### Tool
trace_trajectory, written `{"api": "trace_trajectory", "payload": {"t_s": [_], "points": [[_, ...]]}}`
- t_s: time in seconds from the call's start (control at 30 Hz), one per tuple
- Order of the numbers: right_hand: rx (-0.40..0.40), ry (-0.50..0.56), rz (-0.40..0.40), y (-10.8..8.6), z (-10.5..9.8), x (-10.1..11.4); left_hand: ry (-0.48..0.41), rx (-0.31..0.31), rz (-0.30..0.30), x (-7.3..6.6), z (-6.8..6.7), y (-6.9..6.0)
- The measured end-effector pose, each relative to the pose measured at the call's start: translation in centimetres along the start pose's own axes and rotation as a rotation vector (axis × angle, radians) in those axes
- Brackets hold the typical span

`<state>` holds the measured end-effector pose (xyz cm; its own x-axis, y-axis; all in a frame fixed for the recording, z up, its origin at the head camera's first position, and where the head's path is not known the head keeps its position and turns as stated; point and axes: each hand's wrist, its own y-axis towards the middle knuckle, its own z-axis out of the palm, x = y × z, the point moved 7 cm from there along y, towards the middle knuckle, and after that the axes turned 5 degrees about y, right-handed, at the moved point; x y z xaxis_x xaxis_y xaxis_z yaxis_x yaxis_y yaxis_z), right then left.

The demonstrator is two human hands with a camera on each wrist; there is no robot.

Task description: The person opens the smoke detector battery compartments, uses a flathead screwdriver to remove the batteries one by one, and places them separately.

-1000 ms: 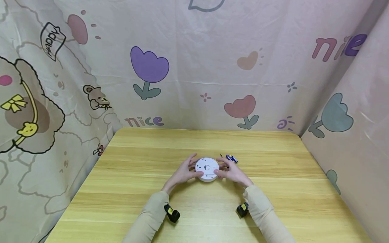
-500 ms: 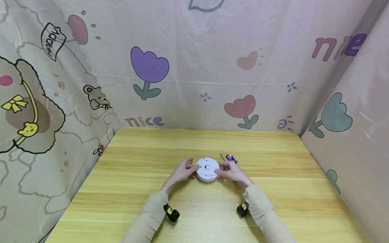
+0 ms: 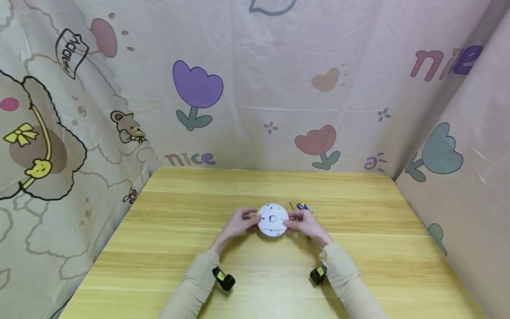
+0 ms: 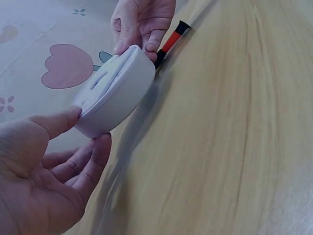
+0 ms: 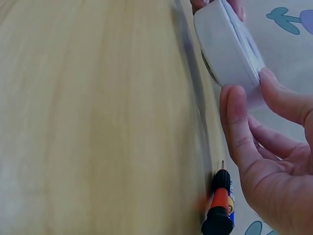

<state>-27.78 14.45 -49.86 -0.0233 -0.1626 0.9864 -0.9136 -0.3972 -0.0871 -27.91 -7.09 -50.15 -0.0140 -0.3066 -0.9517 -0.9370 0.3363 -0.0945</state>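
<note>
Between both hands is a round white device (image 3: 272, 230), its flat face marked by small slots and a central round recess. The left hand (image 3: 239, 223) pinches its left edge, thumb on the face and fingertips under the rim, as the left wrist view shows. On the opposite edge the right hand (image 3: 307, 226) pinches it the same way, seen closely in the right wrist view. The device (image 4: 117, 100) is tilted and held off the table, with a shadow below. Beyond the right hand lie a screwdriver (image 5: 221, 198) with a black and orange handle and blue batteries (image 3: 303, 206), partly hidden.
The wooden table (image 3: 255, 274) spreads around the hands. A printed curtain (image 3: 255, 79) hangs behind it and at both sides. Black wrist cameras, left (image 3: 224, 280) and right (image 3: 318, 275), are worn near the sleeve cuffs.
The left hand has shifted its grip from the lower left of the device up to its left edge. The device has risen slightly, its face tipped more toward the head camera. The right hand keeps its grip.
</note>
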Motion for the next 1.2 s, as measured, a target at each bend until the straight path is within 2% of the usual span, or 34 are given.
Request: {"api": "trace_trajectory", "payload": {"t_s": [0.07,0.17,0.3,0.53,0.83,0.97,1.07,1.2], "points": [[-0.007,0.037,-0.001,0.0,0.0,0.1,-0.015,0.01,0.025,-0.3,0.0,0.0],[-0.014,0.11,-0.003,0.0,0.0,0.2,0.023,0.004,0.088,-0.8,-0.2,0.0],[-0.027,0.179,-0.019,-0.2,-0.1,0.5,0.018,0.002,0.126,-1.2,-0.4,-0.1],[-0.03,0.245,-0.025,-0.4,-0.1,0.8,-0.129,0.032,0.1,-1.0,-0.2,-0.2],[-0.068,0.434,0.044,-0.3,-0.5,0.1,-0.153,0.056,0.09,-1.0,-0.2,-0.5],[-0.1,0.45,0.079,-0.2,-0.6,-0.1,-0.143,0.091,0.11,-1.0,-0.1,-0.6],[-0.105,0.423,0.105,-0.1,-0.4,-0.3,-0.129,0.093,0.098,-0.8,0.0,-0.6],[-0.045,0.383,0.139,0.0,0.0,-0.4,-0.135,0.066,0.059,-0.4,0.1,-0.6]]}}
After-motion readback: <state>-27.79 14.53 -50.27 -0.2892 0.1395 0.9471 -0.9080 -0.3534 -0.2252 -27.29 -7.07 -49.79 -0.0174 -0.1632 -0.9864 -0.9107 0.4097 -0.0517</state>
